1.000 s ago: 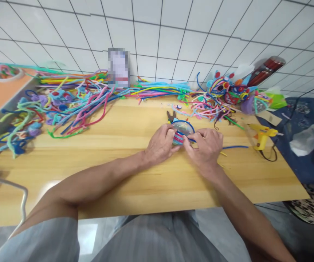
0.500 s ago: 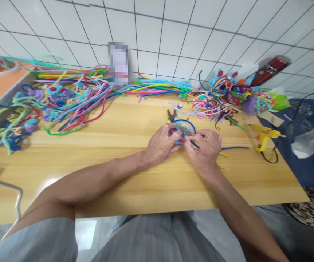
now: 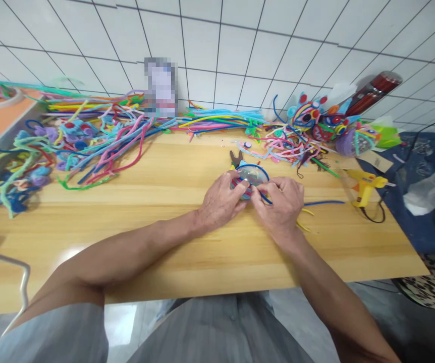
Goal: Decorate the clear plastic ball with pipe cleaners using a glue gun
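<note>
Between my hands, above the wooden table, is a clear rounded plastic piece (image 3: 253,174) with a blue pipe cleaner round its rim and red and blue bands on its side. My left hand (image 3: 223,197) is closed round its left side, thumb on the near edge. My right hand (image 3: 278,201) pinches a blue pipe cleaner (image 3: 266,198) against the near right side; the fingertips of both hands almost meet. Just behind the piece lie pliers (image 3: 236,159) with their jaws apart. Another length of blue pipe cleaner (image 3: 323,202) and yellow pieces (image 3: 304,227) lie right of my right hand.
Heaps of coloured pipe cleaners (image 3: 119,146) cover the table's left and back. Decorated figures (image 3: 306,115) and a red cylinder (image 3: 376,93) stand back right. A yellow glue gun (image 3: 365,187) with a cord lies at right. A phone-like blurred object (image 3: 161,88) leans on the tiled wall.
My right fingertips have shifted slightly left along the near side of the plastic piece. My left hand keeps its hold. The whole view has moved a little.
</note>
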Tool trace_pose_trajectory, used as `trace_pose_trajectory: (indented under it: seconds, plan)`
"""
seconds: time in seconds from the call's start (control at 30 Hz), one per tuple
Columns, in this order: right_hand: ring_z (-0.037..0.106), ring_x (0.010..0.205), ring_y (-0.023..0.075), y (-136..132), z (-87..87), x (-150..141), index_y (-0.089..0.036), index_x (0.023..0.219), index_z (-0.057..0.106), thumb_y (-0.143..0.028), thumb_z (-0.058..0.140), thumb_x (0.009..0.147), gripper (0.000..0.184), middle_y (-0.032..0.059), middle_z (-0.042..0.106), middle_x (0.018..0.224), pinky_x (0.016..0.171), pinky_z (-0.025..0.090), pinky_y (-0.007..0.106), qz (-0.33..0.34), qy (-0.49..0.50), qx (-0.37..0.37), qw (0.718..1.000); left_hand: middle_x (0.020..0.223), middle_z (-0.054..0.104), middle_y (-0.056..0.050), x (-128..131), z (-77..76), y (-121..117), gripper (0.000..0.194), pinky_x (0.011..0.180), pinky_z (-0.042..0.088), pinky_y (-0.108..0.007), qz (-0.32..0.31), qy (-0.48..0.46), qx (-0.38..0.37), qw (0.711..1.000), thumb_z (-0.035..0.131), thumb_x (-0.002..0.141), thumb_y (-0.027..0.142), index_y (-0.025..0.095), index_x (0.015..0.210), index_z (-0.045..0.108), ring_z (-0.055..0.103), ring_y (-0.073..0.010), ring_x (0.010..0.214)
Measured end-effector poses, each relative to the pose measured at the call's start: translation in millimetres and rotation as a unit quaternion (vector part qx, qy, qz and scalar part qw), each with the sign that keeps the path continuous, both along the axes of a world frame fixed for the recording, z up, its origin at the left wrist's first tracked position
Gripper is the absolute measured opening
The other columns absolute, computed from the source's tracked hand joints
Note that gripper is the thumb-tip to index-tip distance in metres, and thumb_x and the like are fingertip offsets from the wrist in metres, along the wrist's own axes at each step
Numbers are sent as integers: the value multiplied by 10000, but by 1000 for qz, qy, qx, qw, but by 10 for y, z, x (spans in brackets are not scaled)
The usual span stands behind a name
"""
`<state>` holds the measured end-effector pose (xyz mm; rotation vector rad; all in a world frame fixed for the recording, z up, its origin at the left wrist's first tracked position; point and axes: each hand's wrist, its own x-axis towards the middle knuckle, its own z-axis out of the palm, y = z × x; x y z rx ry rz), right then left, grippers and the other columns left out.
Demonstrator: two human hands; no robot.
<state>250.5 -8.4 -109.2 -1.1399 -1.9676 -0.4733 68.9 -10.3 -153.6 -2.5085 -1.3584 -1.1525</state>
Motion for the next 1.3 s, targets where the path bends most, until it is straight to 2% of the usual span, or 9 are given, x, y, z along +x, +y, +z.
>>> trace_pose_trajectory:
  seconds: [0.17,0.3,0.53,0.7,0.87,1.07,1.13,1.3]
  plan:
    - [698,906,238,50,-12,115,-262,906,702,-237,686,961,62,43,730,910,839,534,414,55,46,-72,995,1337,570,-195,-7,11,12,457,955,617,-478,-3,-9,18,1000,709,950,354,200,1330,507,618,-328,1212]
    - [707,911,233,103,5,257,-274,970,728,-212,638,983,111,39,751,935,836,566,411,100,72,-113,986,1346,555,-194,-31,-4,44,482,944,624,-461,-16,-31,22,999,705,950,383,193,1337,489,625,-324,1202]
    - [719,887,216,162,-56,390,-268,1007,744,-105,647,950,198,32,759,935,794,583,377,159,13,-91,983,1354,541,-167,-69,-27,77,490,965,618,-441,-31,-60,-8,998,722,939,416,215,1330,506,628,-303,1210]
    - [710,887,209,169,-143,431,-264,1106,745,-50,686,920,290,46,741,973,762,589,359,196,40,-67,977,1401,526,-169,-63,-38,86,558,1042,585,-495,-38,-89,-28,995,740,924,368,231,1401,485,601,-314,1277]
    - [697,887,202,150,-194,457,-296,1157,761,-60,716,915,341,47,725,1008,733,585,347,186,59,-75,978,1408,517,-190,-49,-61,109,700,1097,555,-540,-43,-130,-9,991,779,897,421,218,1458,413,552,-332,1348]
    - [714,908,208,150,-222,454,-305,1148,774,-70,717,922,331,47,725,1026,769,606,374,187,102,-102,972,1420,521,-167,-63,-61,107,540,1094,560,-526,-43,-129,-31,990,768,910,383,236,1355,500,569,-314,1323]
    - [716,918,210,153,-235,446,-309,1140,778,-72,721,922,327,48,724,1038,781,613,382,186,119,-107,969,1416,525,-163,-64,-62,104,546,1093,561,-520,-44,-130,-32,990,775,906,383,234,1357,507,567,-312,1322]
    - [708,1092,268,158,-273,432,-303,1141,776,-108,778,890,318,82,692,1162,931,618,485,189,141,-112,965,1414,526,-187,-51,-45,113,633,1122,532,-534,-65,-159,-25,985,796,892,336,208,1417,465,540,-325,1367]
